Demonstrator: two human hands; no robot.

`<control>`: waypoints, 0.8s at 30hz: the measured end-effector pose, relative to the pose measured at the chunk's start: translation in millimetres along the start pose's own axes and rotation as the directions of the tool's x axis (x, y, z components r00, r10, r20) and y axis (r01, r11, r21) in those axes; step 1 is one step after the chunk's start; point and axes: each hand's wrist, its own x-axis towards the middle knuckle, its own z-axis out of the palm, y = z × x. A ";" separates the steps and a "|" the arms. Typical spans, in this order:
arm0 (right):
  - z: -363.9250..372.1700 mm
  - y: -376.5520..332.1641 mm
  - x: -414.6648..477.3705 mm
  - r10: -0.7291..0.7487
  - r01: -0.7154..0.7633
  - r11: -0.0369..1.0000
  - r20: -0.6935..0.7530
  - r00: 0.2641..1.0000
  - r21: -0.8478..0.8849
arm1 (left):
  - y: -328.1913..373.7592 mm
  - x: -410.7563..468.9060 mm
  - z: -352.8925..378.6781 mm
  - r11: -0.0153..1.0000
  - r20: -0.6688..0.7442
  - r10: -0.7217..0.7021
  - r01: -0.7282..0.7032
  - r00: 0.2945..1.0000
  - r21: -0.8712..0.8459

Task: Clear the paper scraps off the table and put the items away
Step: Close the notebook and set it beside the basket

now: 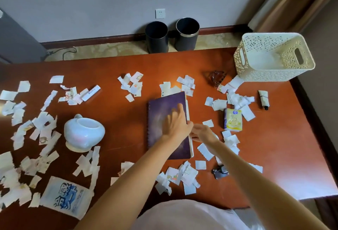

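A purple spiral notebook [164, 105] lies shut in the middle of the brown table [118, 120]. My left hand [176, 121] rests flat on its cover, fingers spread and blurred. My right hand [201, 133] touches the notebook's right page edge with curled fingers; whether it grips the pages is unclear. Torn white paper scraps [31, 131] lie scattered over the whole table, thickest at the left, with more scraps near the front [180, 176].
A white teapot-like vessel [83, 132] stands left of the notebook. A yellow tissue pack [233, 120], a small tube [263, 99], a glass [217, 77], a dark wrapper [220, 172] and a printed bag [66, 197] lie about. A cream lattice basket [274, 57] stands far right. Two dark bins [172, 34] stand on the floor.
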 end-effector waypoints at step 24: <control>35.6 -8.0 -5.0 -0.066 -0.006 0.917 -0.168 0.984 -0.399 | -107.1 -6.2 31.7 0.424 0.297 -0.532 0.553 0.793 -0.717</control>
